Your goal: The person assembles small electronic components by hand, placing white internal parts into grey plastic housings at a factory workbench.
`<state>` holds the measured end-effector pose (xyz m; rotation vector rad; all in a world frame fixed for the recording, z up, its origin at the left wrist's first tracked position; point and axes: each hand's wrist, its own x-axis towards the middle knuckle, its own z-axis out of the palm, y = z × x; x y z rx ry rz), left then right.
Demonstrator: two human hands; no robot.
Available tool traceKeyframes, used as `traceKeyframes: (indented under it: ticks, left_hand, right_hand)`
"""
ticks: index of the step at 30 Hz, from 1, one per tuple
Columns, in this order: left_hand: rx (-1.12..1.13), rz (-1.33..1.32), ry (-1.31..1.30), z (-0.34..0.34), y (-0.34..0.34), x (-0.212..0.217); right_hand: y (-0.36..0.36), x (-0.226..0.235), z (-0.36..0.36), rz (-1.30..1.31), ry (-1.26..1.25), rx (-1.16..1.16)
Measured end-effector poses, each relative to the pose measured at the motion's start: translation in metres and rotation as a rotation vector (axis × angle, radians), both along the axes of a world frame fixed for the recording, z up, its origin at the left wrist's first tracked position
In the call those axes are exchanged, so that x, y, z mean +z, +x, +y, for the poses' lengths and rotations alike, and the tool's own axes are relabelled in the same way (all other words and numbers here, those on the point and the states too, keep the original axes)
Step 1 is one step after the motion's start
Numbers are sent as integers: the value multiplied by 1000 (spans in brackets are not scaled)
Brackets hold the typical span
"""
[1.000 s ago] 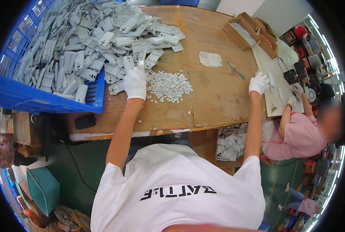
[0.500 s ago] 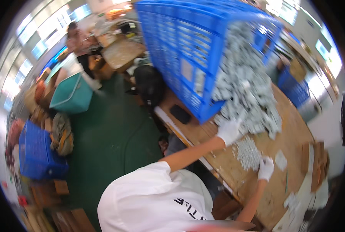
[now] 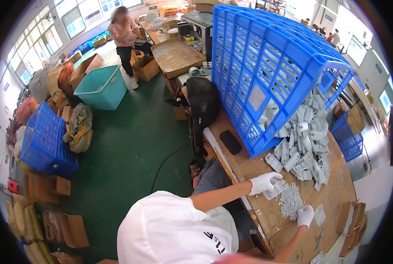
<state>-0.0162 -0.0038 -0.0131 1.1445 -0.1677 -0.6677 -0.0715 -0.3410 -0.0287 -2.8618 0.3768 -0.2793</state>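
Seen from above, a seated person in a white shirt works at a round wooden table [image 3: 267, 211], both hands in white gloves and set apart: the left hand [image 3: 263, 182] is closed around a small grey plastic part [image 3: 277, 187], while the right hand [image 3: 305, 215] rests at the near edge of a heap of tiny white pieces [image 3: 289, 201], though I cannot tell whether it grips any. Just beyond that heap, a pile of grey plastic housings [image 3: 304, 145] spills from a tilted blue slatted plastic crate [image 3: 275, 75]. Doing this well probably means holding the part steady beside the heap and lifting out one tiny piece at a time.
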Motion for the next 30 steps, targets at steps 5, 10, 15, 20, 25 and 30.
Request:
traceKeyframes:
  ticks: [5, 10, 15, 20, 25, 30]
  left_hand:
    - [-40, -106, 6, -1, -5, 0]
    - [-33, -293, 191, -16, -18, -9]
    - [106, -535, 432, -39, -40, 0]
    - [184, -571, 419, -42, -50, 28]
    - [359, -628, 553, -26, -37, 5]
    - [237, -552, 548, -39, -43, 14]
  right_hand:
    - [1, -4, -10, -100, 67, -52]
    - [-15, 45, 22, -319, -3, -79]
    - [-36, 49, 79, -455, 464, 54]
    - [-50, 37, 143, -401, 529, 159]
    - [-25, 48, 187, -487, 571, 279]
    - [-30, 45, 181, -474, 666, 63]
